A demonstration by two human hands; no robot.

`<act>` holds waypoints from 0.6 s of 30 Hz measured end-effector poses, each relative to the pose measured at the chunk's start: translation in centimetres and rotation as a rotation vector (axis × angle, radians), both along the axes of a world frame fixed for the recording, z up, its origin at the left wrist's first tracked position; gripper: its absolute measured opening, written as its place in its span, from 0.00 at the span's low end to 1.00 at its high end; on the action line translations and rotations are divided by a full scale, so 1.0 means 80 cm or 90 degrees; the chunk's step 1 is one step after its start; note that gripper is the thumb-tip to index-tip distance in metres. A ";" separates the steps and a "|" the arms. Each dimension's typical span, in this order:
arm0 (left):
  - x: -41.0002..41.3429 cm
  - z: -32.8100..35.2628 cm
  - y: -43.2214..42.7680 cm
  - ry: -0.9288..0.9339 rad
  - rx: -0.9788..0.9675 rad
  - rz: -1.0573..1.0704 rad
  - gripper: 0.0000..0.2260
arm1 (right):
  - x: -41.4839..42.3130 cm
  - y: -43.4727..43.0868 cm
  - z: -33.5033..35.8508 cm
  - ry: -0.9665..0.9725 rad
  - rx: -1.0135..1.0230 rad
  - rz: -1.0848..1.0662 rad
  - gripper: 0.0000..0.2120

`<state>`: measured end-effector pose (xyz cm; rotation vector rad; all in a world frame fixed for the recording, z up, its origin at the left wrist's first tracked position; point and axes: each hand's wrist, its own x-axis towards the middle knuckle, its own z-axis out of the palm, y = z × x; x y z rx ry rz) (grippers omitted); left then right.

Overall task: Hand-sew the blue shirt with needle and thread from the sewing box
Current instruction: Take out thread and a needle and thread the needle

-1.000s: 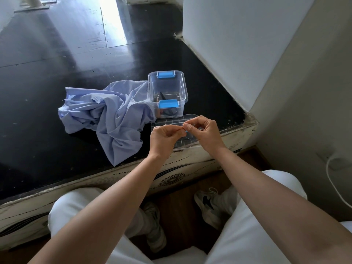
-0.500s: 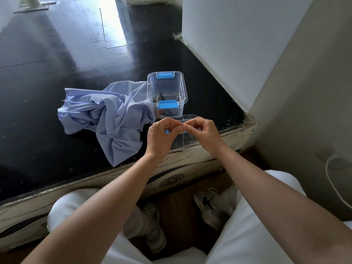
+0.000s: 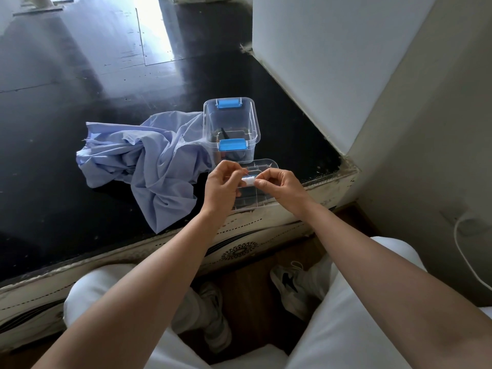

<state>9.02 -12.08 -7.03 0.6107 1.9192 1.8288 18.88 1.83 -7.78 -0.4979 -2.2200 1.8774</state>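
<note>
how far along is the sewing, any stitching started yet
Done: the clear tray is out, lying in front of the sewing box. In hand: the left hand and right hand pinch a white thread spool between them above the tray. To do: no needle is visible, and the blue shirt lies crumpled and untouched, so threading and all stitching remain.

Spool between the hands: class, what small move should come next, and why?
Probably unwind a length from the spool: the right hand pinches one end, the left hand pinches the other, and the shirt lies crumpled aside.
</note>
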 end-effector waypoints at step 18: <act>-0.002 0.012 0.008 -0.352 0.244 0.062 0.07 | 0.001 0.003 0.003 0.076 -0.158 -0.024 0.05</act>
